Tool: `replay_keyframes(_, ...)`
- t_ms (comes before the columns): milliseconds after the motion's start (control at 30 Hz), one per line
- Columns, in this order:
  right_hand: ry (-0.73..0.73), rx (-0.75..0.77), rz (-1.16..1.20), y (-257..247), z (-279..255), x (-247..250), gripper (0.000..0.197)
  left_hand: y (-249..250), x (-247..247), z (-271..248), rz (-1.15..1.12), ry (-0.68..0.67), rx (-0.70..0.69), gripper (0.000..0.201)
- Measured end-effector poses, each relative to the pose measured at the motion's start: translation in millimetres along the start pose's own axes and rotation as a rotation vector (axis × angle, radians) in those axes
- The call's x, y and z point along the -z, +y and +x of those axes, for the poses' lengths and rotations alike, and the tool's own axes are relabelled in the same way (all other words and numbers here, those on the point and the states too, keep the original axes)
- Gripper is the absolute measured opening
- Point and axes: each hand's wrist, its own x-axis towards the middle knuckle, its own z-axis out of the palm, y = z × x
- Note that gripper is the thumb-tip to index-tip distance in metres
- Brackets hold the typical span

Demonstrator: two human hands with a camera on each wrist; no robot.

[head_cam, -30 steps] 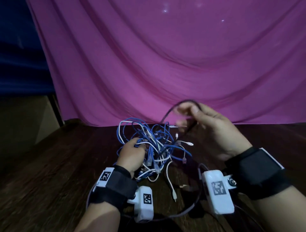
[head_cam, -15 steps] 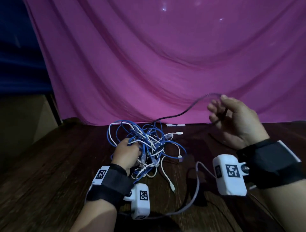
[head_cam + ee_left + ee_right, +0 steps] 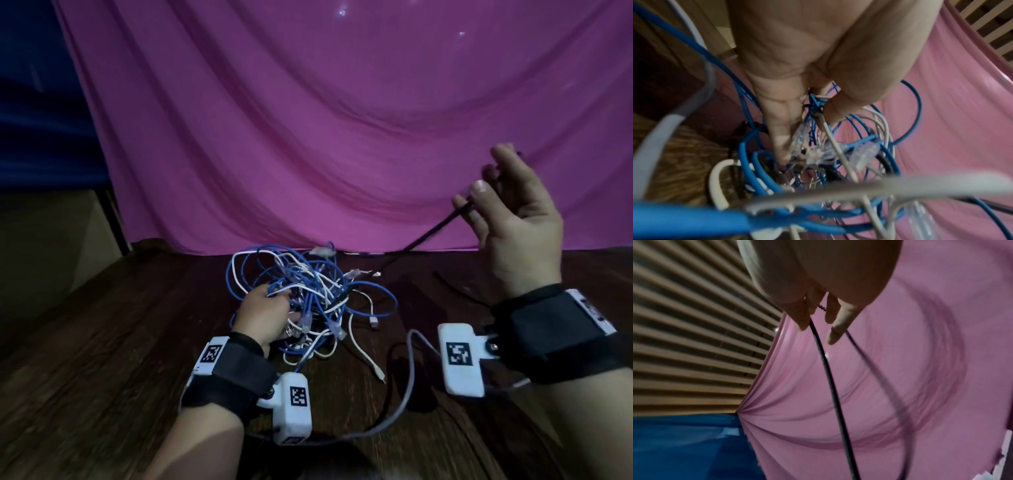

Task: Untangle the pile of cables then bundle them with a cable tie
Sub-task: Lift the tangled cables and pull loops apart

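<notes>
A tangle of blue and white cables (image 3: 318, 291) lies on the dark wooden table (image 3: 102, 359). My left hand (image 3: 270, 308) grips the near left side of the tangle, with its fingers buried among blue strands and clear plugs (image 3: 799, 138). My right hand (image 3: 483, 195) is raised high at the right. It pinches a thin black cable (image 3: 428, 236) that runs taut down to the pile's far right edge. In the right wrist view the black cable (image 3: 828, 369) hangs from the fingers (image 3: 801, 318) as two strands. The pile hides its far end.
A pink curtain (image 3: 342, 137) hangs right behind the table. A thin dark strip (image 3: 459, 289) lies on the table under my right hand, and a small pale strip (image 3: 363, 254) lies at the far edge. The grey wrist-camera lead (image 3: 411, 377) loops across the near table.
My right hand has swung up and to the right, drawing the black cable out of the tangle until it runs straight. The left hand stays on the pile.
</notes>
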Motion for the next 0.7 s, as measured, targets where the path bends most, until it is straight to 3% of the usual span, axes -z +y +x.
replay_keyframes(133,0.075,0.072,-0.239,2,14,14,0.037,2,3,0,-0.019,0.013,0.019,0.011)
replay_keyframes(167,0.078,-0.006,-0.363,1,17,18,0.031,2,3,-1,-0.018,0.013,0.013,0.011)
replay_keyframes(233,-0.051,-0.300,-0.664,1,23,30,0.024,2,2,-2,-0.033,0.017,-0.010,0.012)
replay_keyframes(300,-0.240,-0.468,-1.076,2,23,41,0.045,4,0,-4,-0.046,0.032,-0.031,0.011)
replay_keyframes(367,-0.312,-0.395,-1.429,4,19,46,0.069,5,-2,-6,-0.053,0.030,-0.037,0.010)
replay_keyframes(400,-0.316,-0.331,-1.522,4,17,44,0.070,6,-4,-7,-0.057,0.023,-0.037,0.010)
replay_keyframes(467,-0.352,-0.196,-1.551,3,11,34,0.053,7,-6,-10,-0.063,0.011,-0.039,0.010)
replay_keyframes(600,-0.738,-0.146,-1.344,17,-11,8,0.017,11,-5,-15,-0.064,-0.012,-0.041,0.014)
replay_keyframes(700,-0.949,-0.318,-1.146,39,-33,5,0.042,15,-7,-20,-0.054,-0.048,-0.065,0.025)
